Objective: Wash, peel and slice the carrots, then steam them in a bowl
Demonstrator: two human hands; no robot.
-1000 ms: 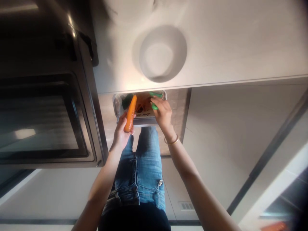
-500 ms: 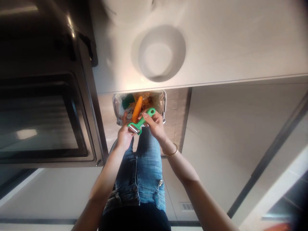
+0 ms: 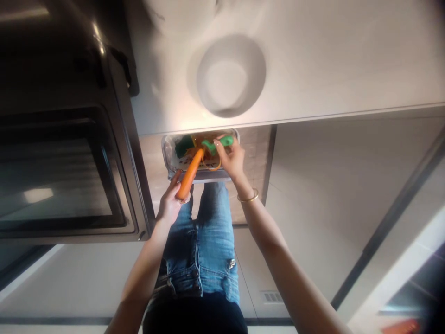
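An orange carrot slants up and away from my left hand, whose fingers are closed round its thick near end. My right hand grips a green peeler by its handle. The peeler's head is at the carrot's far tip, and its blade is hidden from me. A thin curl of carrot peel hangs in a loop beside the tip. Beneath both hands stands a lined waste bin with scraps and something dark green inside.
A white bowl stands on the pale counter above the bin. To the left is a dark oven with a metal frame. White cabinet fronts run along the right.
My right hand has pushed the peeler away along the carrot, from its near end to its tip. A strip of peel now curls off. My left hand has moved slightly back and left.
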